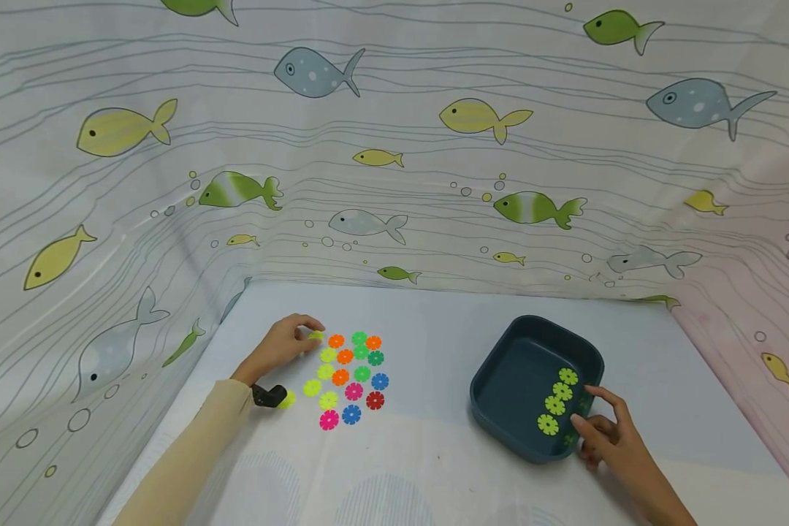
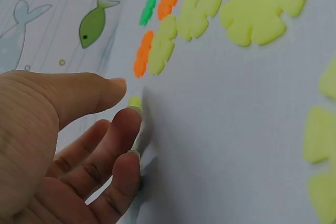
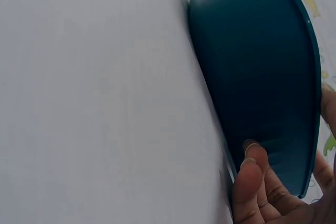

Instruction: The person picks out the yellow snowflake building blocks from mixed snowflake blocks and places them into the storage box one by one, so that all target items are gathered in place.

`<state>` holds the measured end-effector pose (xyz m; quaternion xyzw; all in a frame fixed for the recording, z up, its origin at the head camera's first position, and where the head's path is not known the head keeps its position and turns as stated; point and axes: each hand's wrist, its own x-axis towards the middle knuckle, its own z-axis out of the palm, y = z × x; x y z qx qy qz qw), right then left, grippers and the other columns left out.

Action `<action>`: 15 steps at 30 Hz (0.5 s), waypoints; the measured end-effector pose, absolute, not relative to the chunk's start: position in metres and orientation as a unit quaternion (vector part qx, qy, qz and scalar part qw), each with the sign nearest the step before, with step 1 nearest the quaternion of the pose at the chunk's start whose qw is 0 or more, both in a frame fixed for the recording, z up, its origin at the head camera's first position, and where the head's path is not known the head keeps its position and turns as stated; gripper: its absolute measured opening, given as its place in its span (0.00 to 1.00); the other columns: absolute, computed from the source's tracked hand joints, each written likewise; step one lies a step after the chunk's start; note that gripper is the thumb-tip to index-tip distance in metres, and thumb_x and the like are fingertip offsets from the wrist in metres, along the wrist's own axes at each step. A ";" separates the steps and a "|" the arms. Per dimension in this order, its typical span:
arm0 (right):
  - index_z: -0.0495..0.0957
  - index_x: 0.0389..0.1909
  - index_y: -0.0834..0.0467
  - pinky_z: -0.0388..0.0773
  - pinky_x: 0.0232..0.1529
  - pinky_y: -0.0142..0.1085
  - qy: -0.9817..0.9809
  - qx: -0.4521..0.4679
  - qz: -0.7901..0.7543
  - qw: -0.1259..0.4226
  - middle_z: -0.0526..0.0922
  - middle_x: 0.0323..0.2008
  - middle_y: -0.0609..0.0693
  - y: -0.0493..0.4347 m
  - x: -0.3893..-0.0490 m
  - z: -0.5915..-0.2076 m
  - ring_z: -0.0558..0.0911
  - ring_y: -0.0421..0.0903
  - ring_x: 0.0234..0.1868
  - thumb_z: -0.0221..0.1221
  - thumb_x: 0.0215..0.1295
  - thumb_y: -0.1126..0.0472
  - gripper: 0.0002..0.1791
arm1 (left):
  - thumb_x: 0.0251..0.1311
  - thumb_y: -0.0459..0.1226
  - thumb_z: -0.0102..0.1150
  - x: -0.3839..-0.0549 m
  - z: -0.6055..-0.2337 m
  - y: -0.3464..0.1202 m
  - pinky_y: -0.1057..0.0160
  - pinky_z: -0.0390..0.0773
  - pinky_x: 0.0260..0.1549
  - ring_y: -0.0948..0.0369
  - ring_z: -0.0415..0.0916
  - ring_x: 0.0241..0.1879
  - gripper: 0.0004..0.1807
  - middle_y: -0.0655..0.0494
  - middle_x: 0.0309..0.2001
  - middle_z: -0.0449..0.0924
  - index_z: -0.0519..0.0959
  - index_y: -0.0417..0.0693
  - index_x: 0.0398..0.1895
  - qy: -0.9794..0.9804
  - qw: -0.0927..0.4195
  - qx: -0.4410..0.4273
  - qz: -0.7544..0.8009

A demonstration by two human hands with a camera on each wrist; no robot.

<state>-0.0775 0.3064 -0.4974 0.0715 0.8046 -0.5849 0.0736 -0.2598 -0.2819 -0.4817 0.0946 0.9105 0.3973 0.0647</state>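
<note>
My left hand (image 1: 284,343) reaches to the far left corner of a group of notched, flower-shaped plastic discs. Its fingertips touch a yellow disc (image 1: 317,335), partly hidden behind them in the left wrist view; the thumb (image 2: 113,93) stands apart from the fingers. On the right, my right hand (image 1: 614,438) grips the near right rim of a dark teal plastic tray (image 1: 500,365). Its other fingers (image 3: 249,182) press the outer wall in the right wrist view. Inside the tray, several yellow-green discs (image 1: 555,405) lie in a row beside the right wall.
Between my hands lie loose discs in yellow, orange (image 1: 340,378), green (image 1: 362,374), blue (image 1: 351,414), pink (image 1: 329,420) and red (image 1: 375,400). One yellow disc (image 1: 288,399) sits beside the black wrist device (image 1: 269,396). A fish-patterned cloth (image 1: 427,219) rises behind the white table (image 1: 427,467).
</note>
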 end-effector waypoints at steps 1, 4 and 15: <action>0.43 0.77 0.42 0.81 0.28 0.44 0.804 0.071 -0.585 0.074 0.81 0.39 0.59 0.306 -0.077 -0.497 0.80 0.55 0.29 0.57 0.78 0.50 0.38 | 0.66 0.37 0.68 -0.260 -0.482 -0.282 0.61 0.79 0.29 0.54 0.76 0.29 0.14 0.46 0.51 0.77 0.83 0.47 0.53 0.911 0.065 0.092 0.397; 0.43 0.77 0.43 0.81 0.27 0.44 0.804 0.070 -0.585 0.074 0.80 0.38 0.59 0.306 -0.077 -0.496 0.80 0.55 0.29 0.57 0.79 0.50 0.38 | 0.64 0.37 0.70 -0.261 -0.483 -0.283 0.61 0.79 0.29 0.53 0.76 0.29 0.15 0.46 0.51 0.77 0.83 0.47 0.53 0.911 0.065 0.086 0.397; 0.44 0.77 0.43 0.81 0.28 0.44 0.804 0.075 -0.585 0.075 0.80 0.38 0.59 0.305 -0.077 -0.496 0.80 0.54 0.28 0.57 0.78 0.50 0.38 | 0.62 0.36 0.73 -0.264 -0.484 -0.281 0.58 0.75 0.34 0.54 0.72 0.35 0.17 0.50 0.50 0.80 0.83 0.47 0.53 0.927 0.060 0.098 0.358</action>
